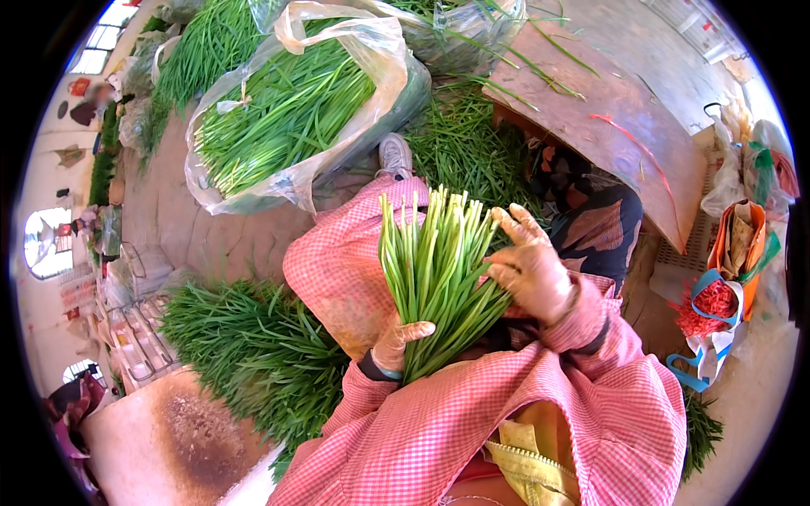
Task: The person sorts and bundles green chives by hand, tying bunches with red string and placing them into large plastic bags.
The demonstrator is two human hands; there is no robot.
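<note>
A thick bunch of garlic chives [436,272] stands upright over my lap, its pale cut ends pointing away from me. My left hand [398,345], in a thin translucent glove, grips the bunch low on its left side, with the thumb across the stems. On the other side, my right hand [528,265], gloved too, has its fingers apart against the outer stems near the cut ends. Loose chives [468,145] lie heaped on the floor beyond the bunch. To my left sits a large pile of leafy chives [266,354].
A clear plastic bag [392,120] full of chives stands ahead, with more chives [209,50] behind it. A low wooden board [607,114] at the right carries stray stems and a red tie [639,145]. Red ties [712,307] fill a bag at far right.
</note>
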